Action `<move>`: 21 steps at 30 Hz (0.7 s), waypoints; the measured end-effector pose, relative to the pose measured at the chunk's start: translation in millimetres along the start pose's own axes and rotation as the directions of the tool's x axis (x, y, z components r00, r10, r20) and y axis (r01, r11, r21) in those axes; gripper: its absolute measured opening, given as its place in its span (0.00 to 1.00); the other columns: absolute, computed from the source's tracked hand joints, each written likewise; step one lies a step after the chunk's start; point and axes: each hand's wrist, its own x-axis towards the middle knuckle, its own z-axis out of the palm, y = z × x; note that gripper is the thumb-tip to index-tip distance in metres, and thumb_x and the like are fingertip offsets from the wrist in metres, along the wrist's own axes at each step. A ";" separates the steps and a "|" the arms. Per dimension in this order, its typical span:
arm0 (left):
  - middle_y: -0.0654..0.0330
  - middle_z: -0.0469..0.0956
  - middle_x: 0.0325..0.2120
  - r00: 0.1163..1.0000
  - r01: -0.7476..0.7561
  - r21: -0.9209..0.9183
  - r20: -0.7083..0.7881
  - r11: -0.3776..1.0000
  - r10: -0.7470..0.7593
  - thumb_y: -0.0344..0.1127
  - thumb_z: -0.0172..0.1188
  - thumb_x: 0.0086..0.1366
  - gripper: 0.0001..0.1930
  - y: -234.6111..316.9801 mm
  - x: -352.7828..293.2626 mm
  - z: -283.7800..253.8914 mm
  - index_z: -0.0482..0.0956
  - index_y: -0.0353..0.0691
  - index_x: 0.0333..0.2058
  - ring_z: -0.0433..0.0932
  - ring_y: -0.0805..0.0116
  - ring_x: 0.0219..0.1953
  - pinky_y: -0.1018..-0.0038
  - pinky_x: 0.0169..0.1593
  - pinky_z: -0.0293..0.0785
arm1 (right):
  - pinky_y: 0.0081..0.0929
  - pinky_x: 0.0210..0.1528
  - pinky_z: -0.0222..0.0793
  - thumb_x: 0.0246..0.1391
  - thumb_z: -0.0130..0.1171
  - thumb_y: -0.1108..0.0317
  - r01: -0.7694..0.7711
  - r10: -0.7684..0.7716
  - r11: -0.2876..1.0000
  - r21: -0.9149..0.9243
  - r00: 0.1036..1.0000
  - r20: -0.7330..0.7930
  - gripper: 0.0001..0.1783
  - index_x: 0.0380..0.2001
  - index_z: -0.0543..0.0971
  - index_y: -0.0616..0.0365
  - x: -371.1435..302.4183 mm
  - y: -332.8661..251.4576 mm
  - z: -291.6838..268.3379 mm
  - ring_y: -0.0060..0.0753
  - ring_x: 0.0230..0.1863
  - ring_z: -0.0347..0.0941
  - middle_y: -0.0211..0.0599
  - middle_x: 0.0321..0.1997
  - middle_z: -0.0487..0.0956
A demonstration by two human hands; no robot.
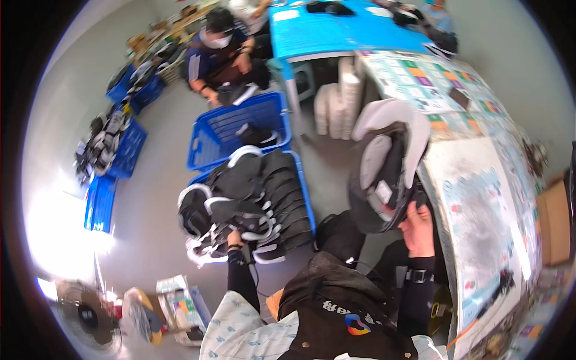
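Note:
My right hand (418, 231) is closed on the lower edge of a black shoe upper (366, 186), held up beside the table. Its opening faces me, showing light-grey lining and a white label inside. A pale curved band runs around one side. Over the near edge of a full blue crate (305, 198), my left hand (235, 239) grips a black-and-white shoe upper (237, 213); its fingers are partly hidden. More black uppers with white edges lie heaped there, and a row of black ones (285, 192) is stacked along the right side.
Another blue crate (207, 129) adjoins the full one, with a seated person (219, 60) handling an upper behind it. Several loaded blue crates (127, 150) line the left wall. A sheet-covered table (462, 156) bounds my right; a blue table (336, 30) stands beyond. A fan (87, 315) is lower left.

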 end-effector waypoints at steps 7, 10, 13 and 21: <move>0.36 0.86 0.40 0.303 0.653 -0.724 -0.018 0.221 -0.953 0.34 0.60 0.58 0.17 68.5 33.5 -62.5 0.85 0.28 0.42 0.86 0.39 0.43 0.51 0.48 0.82 | 0.42 0.50 0.86 0.76 0.53 0.59 -0.165 0.142 0.981 0.100 0.970 0.199 0.21 0.61 0.76 0.63 -22.7 18.9 -47.6 0.53 0.54 0.85 0.45 0.55 0.85; 0.46 0.81 0.52 0.605 -0.183 -0.927 -0.368 0.327 -0.706 0.36 0.59 0.72 0.20 164.6 15.7 -184.2 0.76 0.28 0.56 0.80 0.57 0.55 0.64 0.51 0.80 | 0.41 0.50 0.86 0.76 0.53 0.59 -0.199 0.162 0.971 0.134 0.955 0.248 0.22 0.61 0.76 0.63 -22.9 21.3 -54.6 0.54 0.55 0.84 0.46 0.54 0.85; 0.53 0.81 0.54 0.943 -0.274 -0.915 -0.317 -0.297 0.107 0.41 0.56 0.78 0.23 326.3 -45.9 -389.7 0.73 0.34 0.64 0.79 0.66 0.55 0.69 0.50 0.80 | 0.36 0.49 0.86 0.76 0.53 0.58 -0.228 0.178 0.962 0.150 0.941 0.287 0.22 0.61 0.76 0.64 -22.5 16.3 -64.9 0.53 0.54 0.85 0.45 0.54 0.85; 0.66 0.78 0.32 0.967 -0.253 -0.940 -0.235 -0.228 -0.102 0.38 0.60 0.77 0.10 413.3 -7.9 -403.1 0.77 0.39 0.48 0.77 0.79 0.29 0.79 0.26 0.79 | 0.32 0.59 0.72 0.69 0.63 0.57 0.189 -0.194 0.931 -0.312 0.981 0.015 0.41 0.77 0.55 0.50 -30.6 -6.1 -31.1 0.34 0.70 0.66 0.34 0.70 0.66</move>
